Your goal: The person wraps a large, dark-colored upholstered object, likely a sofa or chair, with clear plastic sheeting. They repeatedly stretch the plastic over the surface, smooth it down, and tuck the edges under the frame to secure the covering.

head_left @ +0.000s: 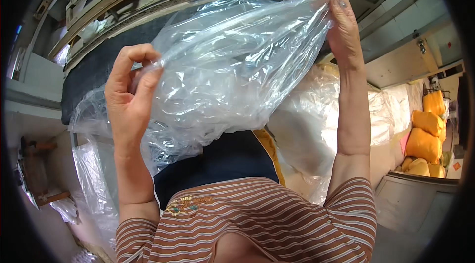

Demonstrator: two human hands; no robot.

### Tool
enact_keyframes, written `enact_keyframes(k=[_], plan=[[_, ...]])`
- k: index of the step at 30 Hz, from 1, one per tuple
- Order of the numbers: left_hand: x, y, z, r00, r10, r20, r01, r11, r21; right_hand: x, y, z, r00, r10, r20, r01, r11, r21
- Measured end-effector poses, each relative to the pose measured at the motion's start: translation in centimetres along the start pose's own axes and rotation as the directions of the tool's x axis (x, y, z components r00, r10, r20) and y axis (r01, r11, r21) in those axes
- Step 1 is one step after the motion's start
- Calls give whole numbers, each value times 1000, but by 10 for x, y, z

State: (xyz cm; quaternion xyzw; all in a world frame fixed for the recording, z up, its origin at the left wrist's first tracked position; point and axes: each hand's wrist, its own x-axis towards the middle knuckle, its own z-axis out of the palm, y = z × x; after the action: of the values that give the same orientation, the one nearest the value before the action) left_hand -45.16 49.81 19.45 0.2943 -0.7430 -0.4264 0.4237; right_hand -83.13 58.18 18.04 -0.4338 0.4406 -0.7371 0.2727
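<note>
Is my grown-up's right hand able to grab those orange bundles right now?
Probably not: the right hand is pinching the see-through plastic, and the orange bundles sit well off to the side, seemingly beyond reach.

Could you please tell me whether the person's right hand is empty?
No, the right hand pinches a gathered end of the clear, crinkled plastic film between thumb and fingers.

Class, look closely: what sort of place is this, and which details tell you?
Probably a small workshop or packing area: clear plastic film is held up, a long railed frame runs beyond it, and orange-yellow bundles are stacked at right.
</note>
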Motion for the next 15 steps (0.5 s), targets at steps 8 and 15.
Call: enact_keyframes(k=[8, 15], plan=[[21, -14, -27, 978, 25, -208, -56, 988, -141, 7, 2, 45, 972, -116, -203, 140, 984, 106], [70, -36, -31, 893, -89, -440, -53, 953, -299, 39, 37, 82, 851, -436, -293, 355, 888, -291]])
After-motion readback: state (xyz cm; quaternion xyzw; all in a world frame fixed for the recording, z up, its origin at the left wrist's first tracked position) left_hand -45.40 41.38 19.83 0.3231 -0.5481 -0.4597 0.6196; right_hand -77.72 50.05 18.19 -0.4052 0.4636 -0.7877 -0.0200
